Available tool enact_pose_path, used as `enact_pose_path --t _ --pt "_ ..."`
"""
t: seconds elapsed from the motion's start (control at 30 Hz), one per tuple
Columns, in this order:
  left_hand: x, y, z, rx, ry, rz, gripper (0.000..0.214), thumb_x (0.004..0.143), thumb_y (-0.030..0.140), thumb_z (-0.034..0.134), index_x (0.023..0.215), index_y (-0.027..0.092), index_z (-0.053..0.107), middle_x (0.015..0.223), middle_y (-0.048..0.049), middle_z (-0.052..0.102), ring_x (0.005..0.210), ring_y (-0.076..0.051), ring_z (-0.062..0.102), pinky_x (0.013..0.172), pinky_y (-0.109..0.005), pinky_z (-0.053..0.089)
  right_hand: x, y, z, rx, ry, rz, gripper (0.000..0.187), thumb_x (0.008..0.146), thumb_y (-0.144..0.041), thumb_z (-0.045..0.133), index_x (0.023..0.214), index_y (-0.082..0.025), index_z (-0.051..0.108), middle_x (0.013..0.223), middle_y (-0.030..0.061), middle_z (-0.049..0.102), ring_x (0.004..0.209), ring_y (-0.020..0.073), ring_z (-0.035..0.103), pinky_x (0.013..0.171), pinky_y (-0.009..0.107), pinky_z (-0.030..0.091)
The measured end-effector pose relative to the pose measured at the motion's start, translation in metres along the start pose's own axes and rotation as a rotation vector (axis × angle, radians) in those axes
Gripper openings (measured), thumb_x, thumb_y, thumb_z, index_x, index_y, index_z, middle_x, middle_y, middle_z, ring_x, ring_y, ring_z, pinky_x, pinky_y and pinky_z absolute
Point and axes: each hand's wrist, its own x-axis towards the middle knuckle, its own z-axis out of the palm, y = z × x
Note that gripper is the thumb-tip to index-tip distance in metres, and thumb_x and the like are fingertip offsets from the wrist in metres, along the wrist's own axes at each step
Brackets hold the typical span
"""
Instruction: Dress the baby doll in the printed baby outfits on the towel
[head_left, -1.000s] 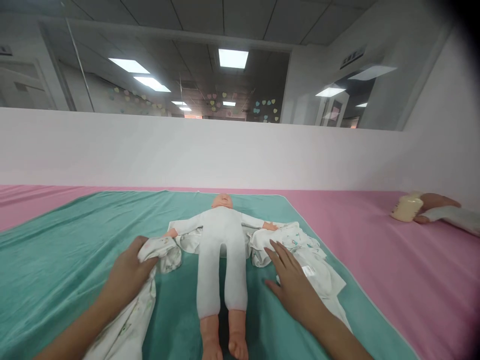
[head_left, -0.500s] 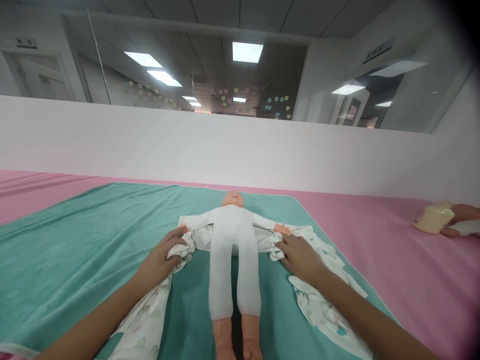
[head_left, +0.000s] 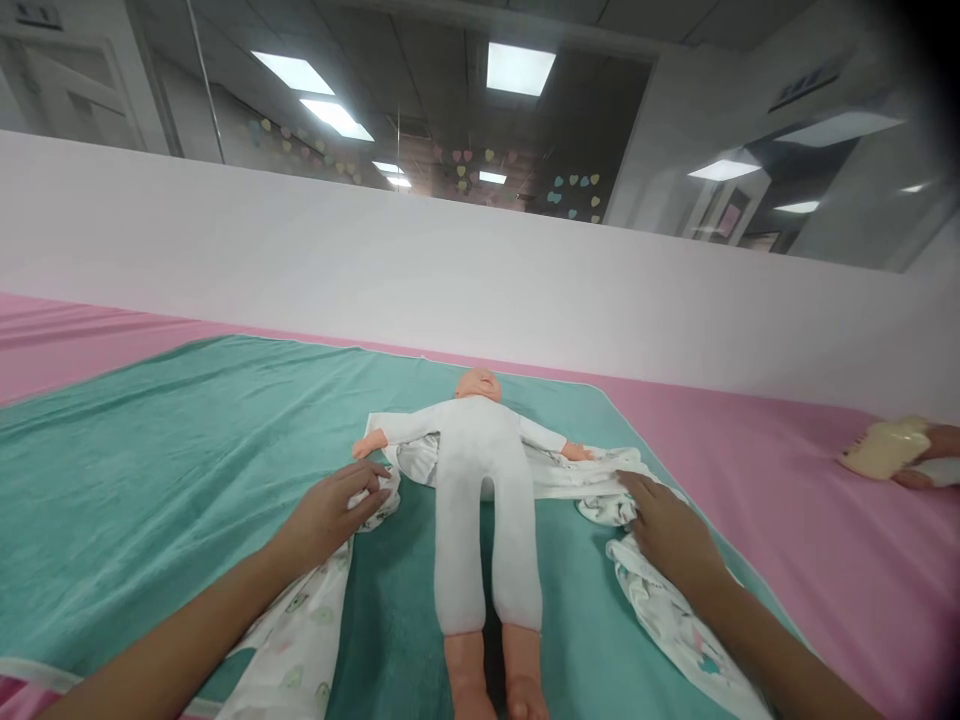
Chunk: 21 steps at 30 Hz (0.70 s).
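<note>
A baby doll in a white bodysuit lies on its back on a teal blanket, arms spread, feet toward me. A white patterned garment lies spread under and beside it. My left hand pinches the garment's bunched left edge beside the doll's hip. My right hand lies curled over the garment's right side, close to the doll's hand, fingers pressed into the cloth.
The blanket covers a pink sheet that runs to a white partition behind. At the far right another person's hand holds a cream-coloured bottle on the pink sheet.
Both my hands slid outward from the doll's hips, pulling the garment's two sides wider apart. The view tilted and the doll's left arm now shows in full.
</note>
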Motion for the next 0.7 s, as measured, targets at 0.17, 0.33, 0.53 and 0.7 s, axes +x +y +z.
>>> enact_pose_path --t 0.17,0.33,0.53,0.7 --pt "-0.001 -0.001 -0.001 0.004 -0.001 0.009 0.035 0.088 0.051 0.041 0.071 0.022 0.052 0.117 -0.005 0.061 0.11 -0.025 0.055 0.08 -0.029 0.048 -0.017 0.024 -0.007 0.025 -0.02 0.216 0.056 0.081 -0.012 0.032 0.132 -0.03 0.042 0.136 -0.0024 0.048 0.095 0.019 0.062 0.061 0.028 0.049" --pt "0.001 -0.003 0.001 -0.01 0.005 0.013 0.034 0.088 0.05 0.042 0.071 0.021 0.052 0.117 -0.005 0.06 0.108 -0.023 0.056 0.084 -0.029 0.047 -0.04 0.062 -0.012 -0.022 0.022 0.251 0.048 0.078 -0.012 0.035 0.115 -0.03 0.058 0.128 -0.0017 0.055 0.103 0.0222 0.058 0.066 0.03 0.05" --pt "0.003 -0.006 0.003 -0.002 0.013 0.002 0.035 0.086 0.051 0.043 0.071 0.021 0.053 0.12 -0.0055 0.059 0.107 -0.023 0.056 0.08 -0.028 0.049 -0.055 0.08 -0.023 -0.263 0.128 0.087 0.048 0.071 -0.012 0.041 0.113 -0.023 0.061 0.133 0.0053 0.051 0.12 0.0301 0.046 0.087 0.046 0.043" --pt "0.003 -0.008 0.002 0.012 0.016 -0.003 0.035 0.086 0.051 0.043 0.071 0.022 0.055 0.12 -0.005 0.059 0.107 -0.024 0.057 0.077 -0.027 0.051 -0.071 0.082 -0.025 -0.214 0.1 -0.2 0.057 0.071 -0.012 0.044 0.125 -0.03 0.052 0.133 0.0004 0.052 0.12 0.026 0.047 0.09 0.043 0.039"
